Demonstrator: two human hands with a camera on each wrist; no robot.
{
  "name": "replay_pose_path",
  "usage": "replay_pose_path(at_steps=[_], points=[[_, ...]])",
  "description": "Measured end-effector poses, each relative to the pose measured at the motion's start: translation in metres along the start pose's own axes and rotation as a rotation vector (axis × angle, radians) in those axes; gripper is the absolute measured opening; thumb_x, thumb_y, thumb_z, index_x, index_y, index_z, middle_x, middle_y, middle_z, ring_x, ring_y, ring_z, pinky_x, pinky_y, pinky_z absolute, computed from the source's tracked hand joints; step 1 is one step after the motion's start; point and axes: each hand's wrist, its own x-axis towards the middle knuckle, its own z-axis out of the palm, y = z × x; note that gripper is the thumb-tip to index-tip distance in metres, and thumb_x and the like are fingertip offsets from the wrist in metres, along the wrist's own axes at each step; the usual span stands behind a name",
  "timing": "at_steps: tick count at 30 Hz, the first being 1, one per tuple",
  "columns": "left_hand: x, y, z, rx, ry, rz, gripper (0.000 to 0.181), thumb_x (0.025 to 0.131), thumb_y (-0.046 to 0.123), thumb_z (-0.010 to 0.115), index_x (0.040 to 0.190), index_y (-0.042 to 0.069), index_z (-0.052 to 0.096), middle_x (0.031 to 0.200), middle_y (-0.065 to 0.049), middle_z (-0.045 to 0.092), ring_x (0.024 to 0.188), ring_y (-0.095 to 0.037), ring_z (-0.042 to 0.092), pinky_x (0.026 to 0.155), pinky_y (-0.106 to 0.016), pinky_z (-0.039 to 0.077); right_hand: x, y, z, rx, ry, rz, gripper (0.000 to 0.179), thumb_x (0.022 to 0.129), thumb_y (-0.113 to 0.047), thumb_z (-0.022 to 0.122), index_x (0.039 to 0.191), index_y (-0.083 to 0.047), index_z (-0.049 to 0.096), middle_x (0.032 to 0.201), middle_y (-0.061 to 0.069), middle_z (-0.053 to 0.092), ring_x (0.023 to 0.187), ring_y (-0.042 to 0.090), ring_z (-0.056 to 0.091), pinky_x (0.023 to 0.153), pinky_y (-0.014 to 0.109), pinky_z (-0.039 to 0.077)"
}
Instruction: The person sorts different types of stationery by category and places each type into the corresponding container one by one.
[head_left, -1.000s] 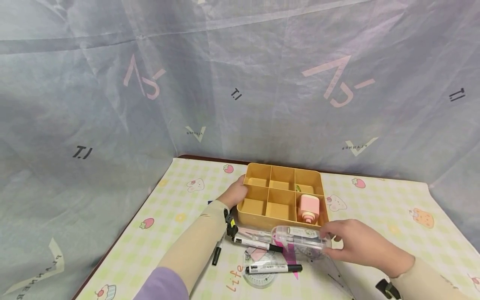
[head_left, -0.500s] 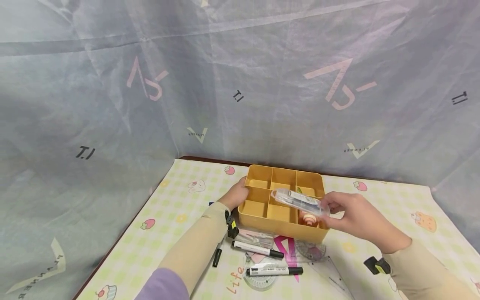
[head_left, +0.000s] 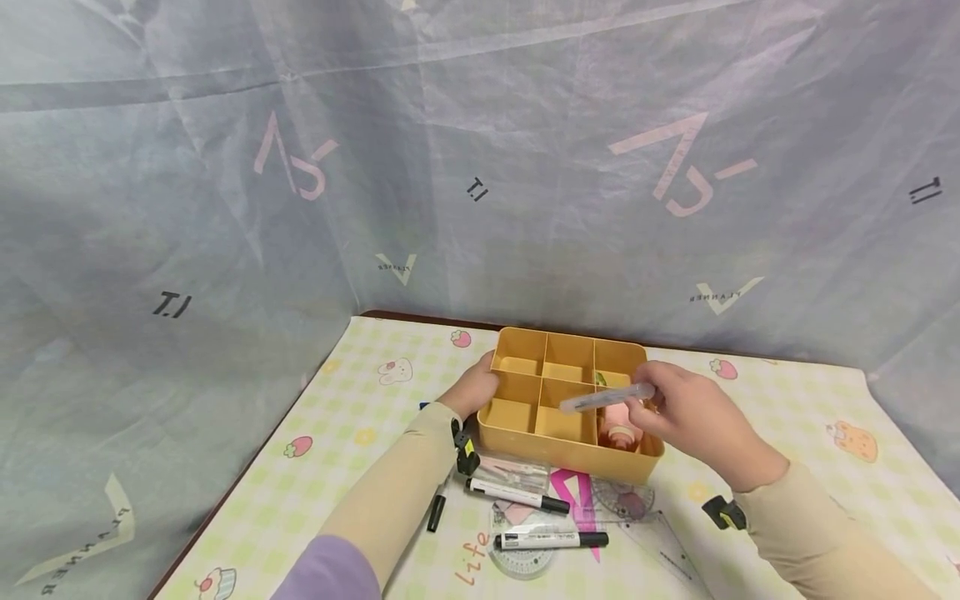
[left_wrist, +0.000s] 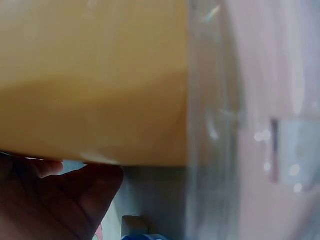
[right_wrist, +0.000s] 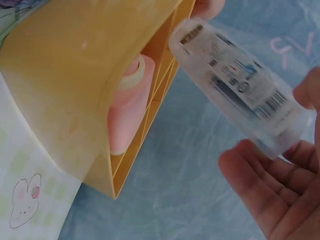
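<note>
A yellow organizer box (head_left: 517,421), divided into several compartments, stands tilted on the table. My left hand (head_left: 472,387) grips its left side; in the left wrist view, that hand's fingers (left_wrist: 102,187) are at the box's edge. My right hand (head_left: 690,417) pinches one end of a slim clear plastic case (head_left: 603,398) above the box's right half. In the right wrist view, the clear case (right_wrist: 242,82) shows a printed label with a barcode and something dark inside. A pink bottle (head_left: 619,425) lies in the front right compartment, partly behind the case. Something small and green sits in the back right compartment.
In front of the box lie two white markers with black caps (head_left: 517,496), (head_left: 551,540), a black-capped pen (head_left: 436,512), a clear case (head_left: 513,473), a magenta set square (head_left: 573,492), a protractor (head_left: 522,562) and a transparent triangle (head_left: 667,546). A grey sheet (head_left: 480,208) hangs behind.
My right hand has lifted the clear case from in front of the box to above its right half, and turned it edge-on. My left hand has stayed at the box's left side.
</note>
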Motion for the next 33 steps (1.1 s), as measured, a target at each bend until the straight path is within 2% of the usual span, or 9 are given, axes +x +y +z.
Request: replay_pose_path(at_steps=[4, 9, 12, 16, 20, 26, 33], points=[[-0.001, -0.001, 0.000, 0.007, 0.010, 0.002, 0.067, 0.096, 0.008, 0.037, 0.162, 0.017, 0.024, 0.155, -0.013, 0.044, 0.134, -0.030, 0.047, 0.116, -0.050, 0.032, 0.006, -0.005, 0.008, -0.068, 0.049, -0.041, 0.018, 0.082, -0.014, 0.074, 0.091, -0.009, 0.059, 0.071, -0.006, 0.051, 0.055, 0.006, 0.041, 0.048, 0.024, 0.038], [-0.003, -0.001, 0.001, 0.000, 0.011, -0.001, 0.068, 0.096, 0.007, 0.036, 0.162, 0.017, 0.024, 0.155, -0.013, 0.043, 0.134, -0.030, 0.046, 0.116, -0.050, 0.032, 0.013, -0.010, 0.022, -0.144, 0.107, -0.168, 0.028, 0.076, -0.009, 0.080, 0.095, -0.002, 0.061, 0.082, 0.006, 0.064, 0.062, 0.017, 0.060, 0.054, 0.035, 0.054], [-0.003, -0.002, 0.002, -0.014, 0.002, -0.007, 0.068, 0.096, 0.007, 0.036, 0.162, 0.018, 0.023, 0.155, -0.013, 0.044, 0.133, -0.030, 0.048, 0.115, -0.050, 0.033, 0.015, -0.013, 0.030, -0.169, 0.128, -0.213, 0.032, 0.073, -0.008, 0.082, 0.095, 0.000, 0.061, 0.084, 0.010, 0.065, 0.065, 0.021, 0.064, 0.055, 0.037, 0.057], [-0.001, -0.002, 0.002, -0.012, 0.000, -0.012, 0.068, 0.096, 0.007, 0.036, 0.162, 0.018, 0.023, 0.155, -0.011, 0.044, 0.133, -0.029, 0.047, 0.115, -0.050, 0.033, 0.017, -0.018, 0.040, -0.191, 0.134, -0.221, 0.035, 0.073, -0.010, 0.086, 0.091, -0.002, 0.058, 0.077, 0.007, 0.063, 0.058, 0.017, 0.058, 0.050, 0.033, 0.054], [0.000, 0.000, 0.000, -0.011, 0.001, -0.009, 0.068, 0.097, 0.007, 0.036, 0.162, 0.018, 0.023, 0.156, -0.011, 0.042, 0.134, -0.029, 0.046, 0.116, -0.050, 0.031, 0.020, -0.024, 0.048, -0.204, 0.119, -0.242, 0.037, 0.074, -0.012, 0.089, 0.090, -0.004, 0.057, 0.075, 0.004, 0.056, 0.058, 0.015, 0.049, 0.050, 0.031, 0.052], [-0.001, 0.003, -0.001, -0.020, -0.007, -0.015, 0.067, 0.098, 0.008, 0.036, 0.163, 0.019, 0.021, 0.157, -0.011, 0.041, 0.134, -0.029, 0.046, 0.116, -0.050, 0.032, 0.025, -0.029, 0.060, -0.219, 0.090, -0.263, 0.032, 0.078, -0.012, 0.086, 0.090, -0.005, 0.057, 0.078, 0.003, 0.051, 0.065, 0.020, 0.053, 0.057, 0.035, 0.053], [0.000, 0.004, -0.003, -0.001, -0.001, -0.009, 0.069, 0.096, 0.008, 0.036, 0.163, 0.018, 0.021, 0.157, -0.012, 0.041, 0.136, -0.029, 0.044, 0.117, -0.049, 0.031, 0.022, -0.027, 0.073, -0.234, 0.029, -0.235, 0.026, 0.081, -0.013, 0.082, 0.090, -0.007, 0.058, 0.075, 0.001, 0.046, 0.060, 0.016, 0.045, 0.049, 0.030, 0.048]])
